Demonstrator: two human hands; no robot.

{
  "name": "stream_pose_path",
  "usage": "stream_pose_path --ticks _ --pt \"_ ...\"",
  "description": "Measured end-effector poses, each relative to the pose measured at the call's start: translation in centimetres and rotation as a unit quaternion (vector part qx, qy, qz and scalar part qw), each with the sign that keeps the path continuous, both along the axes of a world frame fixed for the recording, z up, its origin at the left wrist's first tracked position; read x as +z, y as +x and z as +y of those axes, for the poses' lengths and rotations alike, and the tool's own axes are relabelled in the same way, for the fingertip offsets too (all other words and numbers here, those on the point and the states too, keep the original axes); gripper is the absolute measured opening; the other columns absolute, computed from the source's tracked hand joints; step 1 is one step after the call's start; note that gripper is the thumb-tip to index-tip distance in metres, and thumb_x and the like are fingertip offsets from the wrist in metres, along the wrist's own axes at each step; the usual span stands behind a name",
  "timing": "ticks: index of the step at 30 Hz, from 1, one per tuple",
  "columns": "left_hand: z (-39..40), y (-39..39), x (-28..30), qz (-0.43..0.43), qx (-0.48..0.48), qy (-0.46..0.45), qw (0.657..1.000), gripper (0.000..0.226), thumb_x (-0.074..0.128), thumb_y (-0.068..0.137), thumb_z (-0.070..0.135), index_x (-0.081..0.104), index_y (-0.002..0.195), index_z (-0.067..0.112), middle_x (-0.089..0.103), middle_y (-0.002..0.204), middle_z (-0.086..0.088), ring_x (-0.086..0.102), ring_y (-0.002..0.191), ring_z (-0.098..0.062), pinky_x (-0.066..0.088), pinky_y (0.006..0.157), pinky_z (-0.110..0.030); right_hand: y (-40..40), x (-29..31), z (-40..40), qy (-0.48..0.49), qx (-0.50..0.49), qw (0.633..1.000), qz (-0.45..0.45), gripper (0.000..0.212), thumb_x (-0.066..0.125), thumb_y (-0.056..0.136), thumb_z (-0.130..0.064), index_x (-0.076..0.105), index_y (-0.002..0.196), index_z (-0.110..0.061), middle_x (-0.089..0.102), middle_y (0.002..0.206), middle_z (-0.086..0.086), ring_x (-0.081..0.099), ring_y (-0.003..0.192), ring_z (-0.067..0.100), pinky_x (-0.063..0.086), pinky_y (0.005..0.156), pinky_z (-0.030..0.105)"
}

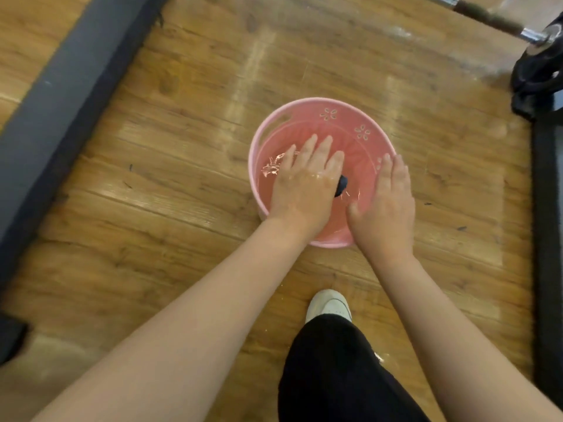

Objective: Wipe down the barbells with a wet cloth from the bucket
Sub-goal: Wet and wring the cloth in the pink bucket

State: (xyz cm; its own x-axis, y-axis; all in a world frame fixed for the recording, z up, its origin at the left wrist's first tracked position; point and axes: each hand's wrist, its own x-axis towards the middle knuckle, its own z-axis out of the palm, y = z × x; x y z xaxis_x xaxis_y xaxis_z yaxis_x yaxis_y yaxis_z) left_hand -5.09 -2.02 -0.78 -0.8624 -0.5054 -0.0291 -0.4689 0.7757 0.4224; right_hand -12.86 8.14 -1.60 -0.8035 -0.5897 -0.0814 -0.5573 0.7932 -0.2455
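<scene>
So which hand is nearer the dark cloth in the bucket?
Left. The left hand lies flat over the dark cloth in the water; the right hand sits beside it over the pink bucket's right rim.

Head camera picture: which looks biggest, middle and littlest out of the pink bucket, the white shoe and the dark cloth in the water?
1. Pink bucket, clearly the largest.
2. White shoe, though the trouser leg hides part of it.
3. Dark cloth, smallest as seen, but only a corner shows beside the left hand, so its real size is unsure.
</scene>
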Motion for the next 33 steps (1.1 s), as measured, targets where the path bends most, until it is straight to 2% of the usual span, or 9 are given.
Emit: stream_pose_path --ticks 1,3,6,10,14,17,21,28,33 --pt "0.1 0.4 0.5 -0.024 0.001 0.0 1.0 0.057 0.039 0.096 0.012 0.021 0.15 0.014 0.012 0.159 -0.008 0.005 0.146 -0.025 0.001 0.116 -0.04 0.7 0.5 0.0 0.008 0.014 1.0 0.008 0.078 0.055 0.086 -0.015 0.011 0.15 -0.005 0.009 0.157 0.014 0.005 0.145 0.026 0.012 0.117 0.042" --pt "0.5 1.3 1.5 -0.049 0.019 0.0 0.999 0.057 0.033 0.098 0.014 0.012 0.151 0.015 0.003 0.16 -0.008 -0.002 0.146 -0.025 -0.003 0.116 -0.041 1.9 1.4 0.2 0.016 0.042 0.999 0.018 0.077 0.054 0.085 -0.012 0.012 0.15 -0.005 0.01 0.157 0.012 0.005 0.145 0.024 0.011 0.117 0.044" --pt "1.2 3.4 2.4 -0.043 0.041 0.005 0.998 0.059 0.035 0.097 0.015 0.011 0.152 0.015 0.004 0.159 -0.009 0.0 0.147 -0.026 0.0 0.118 -0.042 3.4 2.4 0.6 0.036 0.067 0.997 0.003 0.079 0.053 0.082 -0.01 0.012 0.15 -0.006 0.01 0.157 0.012 0.006 0.145 0.023 0.012 0.116 0.045" --pt "1.8 7.3 3.8 0.003 0.074 0.038 0.997 0.059 0.042 0.095 0.012 0.021 0.15 0.012 0.012 0.158 -0.01 0.007 0.146 -0.027 0.005 0.117 -0.041 5.9 3.8 0.8 0.051 0.078 0.995 -0.023 0.077 0.052 0.084 -0.008 0.012 0.15 -0.006 0.011 0.157 0.011 0.006 0.145 0.022 0.01 0.117 0.042" --pt "1.5 10.4 5.4 -0.054 0.086 0.062 0.993 0.063 0.039 0.095 0.015 0.01 0.152 0.012 0.001 0.16 -0.009 -0.003 0.146 -0.025 0.0 0.117 -0.041 8.9 5.5 -0.3 0.047 0.106 0.993 -0.032 0.077 0.053 0.086 -0.008 0.011 0.15 -0.008 0.01 0.158 0.009 0.005 0.145 0.022 -0.002 0.115 0.033" --pt "0.7 12.5 7.3 -0.068 0.111 0.058 0.99 0.062 0.035 0.096 0.014 0.006 0.152 0.012 -0.001 0.16 -0.009 -0.005 0.146 -0.025 -0.001 0.117 -0.041 11.3 7.5 -1.8 0.032 0.13 0.99 -0.039 0.074 0.053 0.089 -0.01 0.013 0.15 -0.008 0.01 0.158 0.008 0.004 0.146 0.022 0.005 0.118 0.041" --pt "-0.1 14.5 10.0 -0.084 0.151 0.06 0.983 0.058 0.027 0.099 0.016 0.003 0.152 0.012 -0.003 0.16 -0.008 -0.006 0.146 -0.025 0.0 0.118 -0.041 13.6 10.5 -3.8 0.045 0.159 0.986 -0.034 0.07 0.048 0.093 -0.015 0.009 0.151 -0.011 0.005 0.159 0.004 -0.001 0.146 0.02 0.001 0.116 0.042" --pt "-0.1 20.2 13.4 -0.11 0.233 0.063 0.964 0.062 0.028 0.098 0.011 -0.004 0.151 0.013 -0.009 0.159 -0.008 -0.01 0.146 -0.025 -0.002 0.117 -0.04 17.4 14.4 -6.1 0.086 0.286 0.953 -0.045 0.074 0.047 0.092 -0.016 0.004 0.151 -0.012 0.0 0.159 0.007 -0.003 0.146 0.02 0.002 0.117 0.041" --pt "0.9 23.3 15.9 -0.123 0.301 0.069 0.943 0.065 0.032 0.098 0.006 -0.004 0.151 0.013 -0.009 0.159 -0.008 -0.011 0.146 -0.025 -0.001 0.119 -0.04 20.0 17.2 -6.4 0.093 0.354 0.929 -0.052 0.07 0.04 0.091 -0.01 0.003 0.151 -0.011 -0.003 0.159 0.007 -0.006 0.145 0.02 0.002 0.118 0.04"
